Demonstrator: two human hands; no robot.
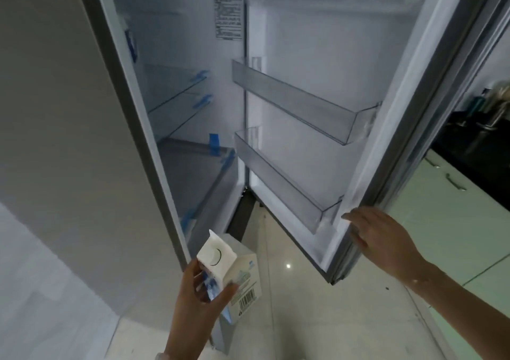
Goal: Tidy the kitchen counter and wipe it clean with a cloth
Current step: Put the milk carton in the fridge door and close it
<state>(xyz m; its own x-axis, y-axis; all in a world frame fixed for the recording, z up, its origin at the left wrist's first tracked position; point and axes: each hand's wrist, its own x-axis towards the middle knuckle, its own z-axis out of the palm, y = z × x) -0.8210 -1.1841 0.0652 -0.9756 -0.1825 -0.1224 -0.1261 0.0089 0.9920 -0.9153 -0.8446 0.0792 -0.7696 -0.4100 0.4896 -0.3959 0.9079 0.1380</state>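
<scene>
My left hand (198, 299) grips a white and blue milk carton (234, 271) low in front of the open fridge, its gabled top pointing up toward the shelves. The fridge door (317, 55) stands swung wide to the right. My right hand (383, 238) rests with spread fingers against the door's lower outer edge, holding nothing. Two clear door bins, an upper bin (303, 102) and a lower bin (281, 180), hold nothing.
Inside the fridge are glass shelves (176, 94) with blue tape strips, all bare. A dark kitchen counter (474, 149) with metal pots lies at the far right above pale cabinet doors (452, 210). Glossy floor tiles (317, 318) lie below.
</scene>
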